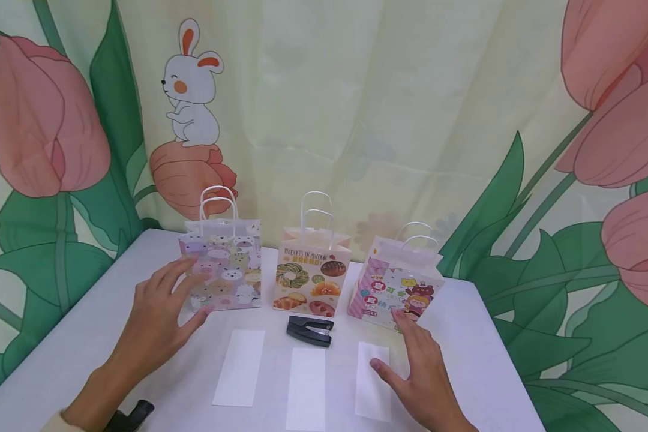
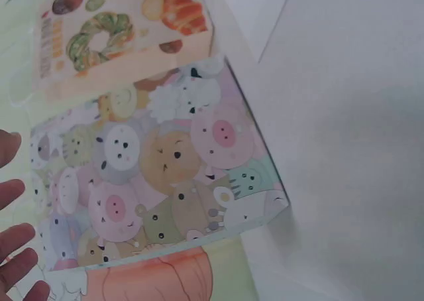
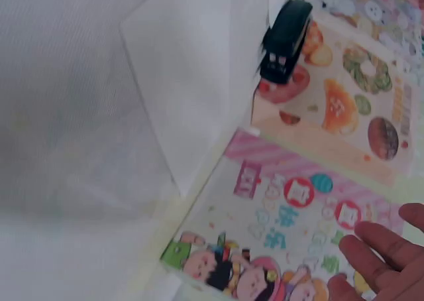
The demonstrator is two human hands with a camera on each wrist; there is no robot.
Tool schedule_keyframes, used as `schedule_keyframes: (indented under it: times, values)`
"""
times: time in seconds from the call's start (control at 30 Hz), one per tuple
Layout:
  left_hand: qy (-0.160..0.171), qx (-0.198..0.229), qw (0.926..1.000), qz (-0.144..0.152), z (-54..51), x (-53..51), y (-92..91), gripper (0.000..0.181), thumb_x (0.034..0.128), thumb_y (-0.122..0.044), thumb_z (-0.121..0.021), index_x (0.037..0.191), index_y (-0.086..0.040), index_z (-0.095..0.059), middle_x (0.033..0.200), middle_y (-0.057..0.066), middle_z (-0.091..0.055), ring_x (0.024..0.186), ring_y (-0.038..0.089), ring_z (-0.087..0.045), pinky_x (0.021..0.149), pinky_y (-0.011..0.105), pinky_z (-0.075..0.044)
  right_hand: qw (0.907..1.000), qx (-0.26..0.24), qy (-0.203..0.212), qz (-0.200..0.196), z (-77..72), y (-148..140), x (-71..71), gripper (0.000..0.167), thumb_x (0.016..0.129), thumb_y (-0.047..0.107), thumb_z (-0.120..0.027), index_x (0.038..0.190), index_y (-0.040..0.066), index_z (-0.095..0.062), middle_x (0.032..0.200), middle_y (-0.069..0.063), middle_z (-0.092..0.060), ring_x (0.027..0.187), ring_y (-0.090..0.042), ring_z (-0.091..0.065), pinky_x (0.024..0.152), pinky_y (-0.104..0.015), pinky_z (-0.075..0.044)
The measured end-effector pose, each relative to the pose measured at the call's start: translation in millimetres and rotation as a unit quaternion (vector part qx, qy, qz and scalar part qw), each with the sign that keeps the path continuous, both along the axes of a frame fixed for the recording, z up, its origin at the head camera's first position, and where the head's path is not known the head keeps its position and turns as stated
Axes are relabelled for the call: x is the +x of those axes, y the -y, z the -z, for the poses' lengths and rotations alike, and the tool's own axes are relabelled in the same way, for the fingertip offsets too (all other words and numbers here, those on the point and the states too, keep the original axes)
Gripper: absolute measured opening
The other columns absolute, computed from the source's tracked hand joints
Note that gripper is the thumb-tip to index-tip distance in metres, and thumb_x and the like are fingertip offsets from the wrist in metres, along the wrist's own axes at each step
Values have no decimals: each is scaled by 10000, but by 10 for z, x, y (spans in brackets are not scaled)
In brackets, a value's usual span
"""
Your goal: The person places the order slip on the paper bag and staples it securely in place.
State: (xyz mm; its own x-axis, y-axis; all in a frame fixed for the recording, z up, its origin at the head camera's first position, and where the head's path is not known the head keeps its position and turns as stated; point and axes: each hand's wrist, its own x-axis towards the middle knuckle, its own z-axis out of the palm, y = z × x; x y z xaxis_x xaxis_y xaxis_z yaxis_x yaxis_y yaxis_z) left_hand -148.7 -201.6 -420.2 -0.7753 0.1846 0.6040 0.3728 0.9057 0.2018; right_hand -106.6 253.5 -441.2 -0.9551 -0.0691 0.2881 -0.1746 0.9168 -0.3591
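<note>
Three small paper bags with white handles stand in a row: an animal-face bag (image 1: 232, 273) at left, a bread-print bag (image 1: 312, 276) in the middle, a pink cartoon bag (image 1: 394, 288) at right. My left hand (image 1: 159, 312), fingers spread, is at the front left of the animal-face bag (image 2: 159, 162); contact cannot be told. My right hand (image 1: 423, 372) is in front of the cartoon bag (image 3: 265, 228), fingers extended, holding nothing. A black stapler (image 1: 310, 330) lies before the middle bag. White paper strips lie nearer: left (image 1: 240, 367), middle (image 1: 305, 390), right (image 1: 368, 384).
The white table (image 1: 113, 300) reaches back to a curtain (image 1: 410, 120) printed with tulips and a rabbit. A dark object (image 1: 135, 415) shows beside the left forearm at the lower edge of the head view.
</note>
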Motion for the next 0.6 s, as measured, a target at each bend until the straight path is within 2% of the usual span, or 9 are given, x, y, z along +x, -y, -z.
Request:
schedule_keyframes:
  times: [0.07,0.23,0.43,0.6]
  values:
    - [-162,214,9996,63,-35,-20,-1,663,738,-194,-940,1341,-113,-677,1572,171,-523,1405,446,-454,945,691,-432,9998,-129,90,-113,19,64,-4,1017,849,710,-768,1658,255,-352,1657,-67,-481,1468,-372,-500,1145,-749,-386]
    - [-316,662,9972,156,-113,-73,22,580,738,-105,-940,1267,-73,-705,1505,166,-588,1339,441,-509,921,695,-444,9980,-440,228,-387,61,231,-9,990,837,609,-845,1645,271,-384,1631,-12,-515,1485,-333,-497,1162,-721,-385]
    - [-431,1132,9923,262,-193,-156,67,489,760,-27,-914,1211,-85,-736,1471,152,-630,1306,433,-534,937,727,-439,9925,-861,548,-667,89,487,-38,951,812,503,-910,1614,375,-416,1604,99,-519,1454,-235,-519,1184,-638,-418]
    - [-544,1216,9905,333,-259,-222,97,484,758,-15,-908,1208,-96,-748,1471,138,-638,1312,421,-534,956,728,-445,9863,-969,744,-1107,130,691,-85,923,836,590,-854,1612,449,-376,1603,158,-503,1446,-186,-515,1173,-606,-438]
